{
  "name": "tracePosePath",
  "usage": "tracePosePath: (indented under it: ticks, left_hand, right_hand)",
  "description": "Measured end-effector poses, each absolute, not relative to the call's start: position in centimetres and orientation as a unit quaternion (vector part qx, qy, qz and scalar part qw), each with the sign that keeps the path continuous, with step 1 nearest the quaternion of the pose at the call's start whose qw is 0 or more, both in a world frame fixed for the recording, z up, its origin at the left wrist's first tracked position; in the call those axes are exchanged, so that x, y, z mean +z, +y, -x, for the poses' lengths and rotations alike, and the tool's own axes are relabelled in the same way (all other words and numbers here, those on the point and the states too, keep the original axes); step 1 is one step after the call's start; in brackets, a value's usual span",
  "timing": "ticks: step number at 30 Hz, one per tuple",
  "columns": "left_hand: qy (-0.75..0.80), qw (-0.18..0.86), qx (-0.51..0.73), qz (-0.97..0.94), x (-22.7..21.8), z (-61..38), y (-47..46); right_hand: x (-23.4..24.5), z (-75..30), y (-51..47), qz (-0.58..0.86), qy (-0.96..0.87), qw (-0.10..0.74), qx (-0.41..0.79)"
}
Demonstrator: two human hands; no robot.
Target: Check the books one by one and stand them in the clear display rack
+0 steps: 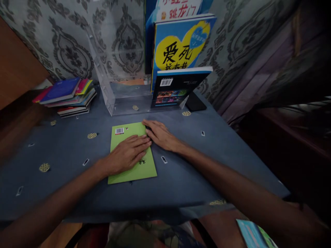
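A thin lime-green book (pixel 131 172) lies flat on the table, its barcode at the far left corner. Across its middle rests my left hand (pixel 128 154), palm down with the fingers stretched toward the right edge. My right hand (pixel 160 135) is at the book's far right edge, fingers extended and touching the cover there. The fingertips of both hands nearly meet. Part of the cover is hidden under my left hand.
A clear acrylic book rack (pixel 121 103) stands behind, holding a black book (pixel 178 84) and a blue book with a yellow heart (pixel 159 48). A stack of books (pixel 64 93) sits at the back left. A dark flat object (pixel 196 102) lies right of the rack. The table's cloth (pixel 207 165) is blue-grey.
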State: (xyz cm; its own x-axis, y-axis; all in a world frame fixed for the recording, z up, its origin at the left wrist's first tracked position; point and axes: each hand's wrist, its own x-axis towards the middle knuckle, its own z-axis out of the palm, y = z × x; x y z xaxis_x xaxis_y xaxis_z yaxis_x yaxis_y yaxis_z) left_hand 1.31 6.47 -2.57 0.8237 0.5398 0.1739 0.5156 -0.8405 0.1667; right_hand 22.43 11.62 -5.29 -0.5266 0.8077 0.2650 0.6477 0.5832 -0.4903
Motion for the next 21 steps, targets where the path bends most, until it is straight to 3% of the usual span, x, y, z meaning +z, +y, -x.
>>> tracePosePath:
  ticks: [11,15,21]
  left_hand:
    - [0.235,0.135,0.097,-0.958,-1.2,-1.5,3.3]
    - [0.261,0.165,0.148,-0.940,-1.3,-1.2,3.3]
    - [0.401,0.098,0.231,-0.881,-3.3,1.0,5.5]
  right_hand:
    - [-4.8,-22.2,11.1,0.416,-0.876,0.209,0.130]
    - [-4.6,-21.9,10.5,0.425,-0.881,0.176,0.111]
    - [-4.4,-21.9,9.4,0.420,-0.891,0.149,0.090]
